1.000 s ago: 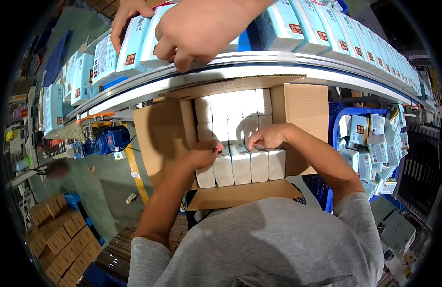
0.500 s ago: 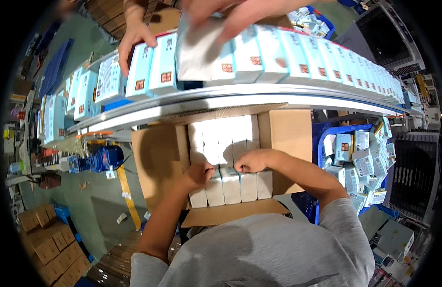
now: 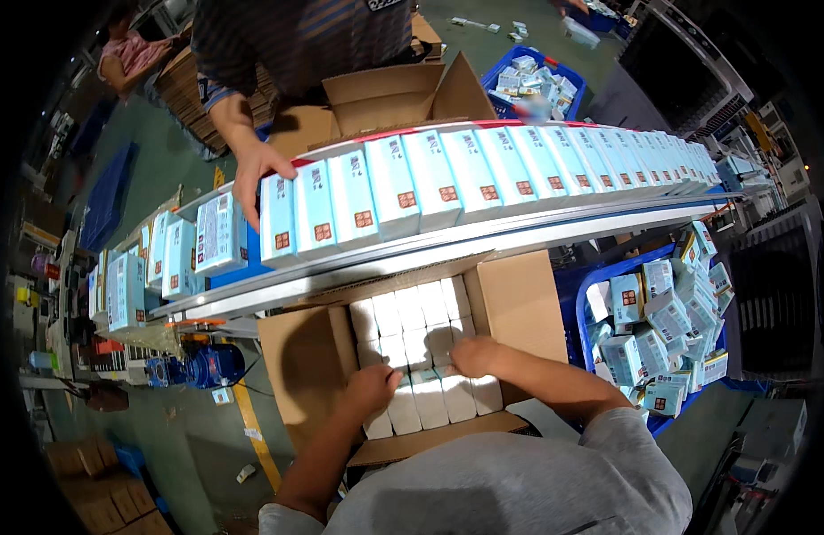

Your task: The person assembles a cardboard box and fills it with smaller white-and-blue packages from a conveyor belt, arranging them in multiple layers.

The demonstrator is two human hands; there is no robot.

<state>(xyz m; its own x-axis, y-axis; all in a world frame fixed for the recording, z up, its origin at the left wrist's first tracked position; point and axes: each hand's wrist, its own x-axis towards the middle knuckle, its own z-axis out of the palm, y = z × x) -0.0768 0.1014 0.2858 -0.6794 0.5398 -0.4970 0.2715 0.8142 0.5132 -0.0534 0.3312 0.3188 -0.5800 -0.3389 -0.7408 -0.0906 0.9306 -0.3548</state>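
Observation:
An open cardboard carton (image 3: 525, 308) stands in front of me, filled with rows of white soft packs, seemingly tissue packs (image 3: 430, 403). My left hand (image 3: 373, 386) is closed at the left end of the seam behind the nearest row. At the same seam, farther right, my right hand (image 3: 472, 355) is closed too, its knuckles up. The fingertips of both hands dip between the packs, so what they grip is hidden. A pale blue edge of packaging shows between the hands.
Beyond the carton runs a metal-edged conveyor (image 3: 340, 278) bearing a long row of light-blue packs (image 3: 392, 187). A co-worker's hand (image 3: 258, 174) rests at the row's left end, near another open carton (image 3: 385, 98). Blue baskets of loose packs stand right (image 3: 586, 332) and far back (image 3: 496, 76).
My view has tilted up, showing more beyond the conveyor. The co-worker's blurred arm and whitish packs have left the row's front. Both my hands stay closed at the same seam.

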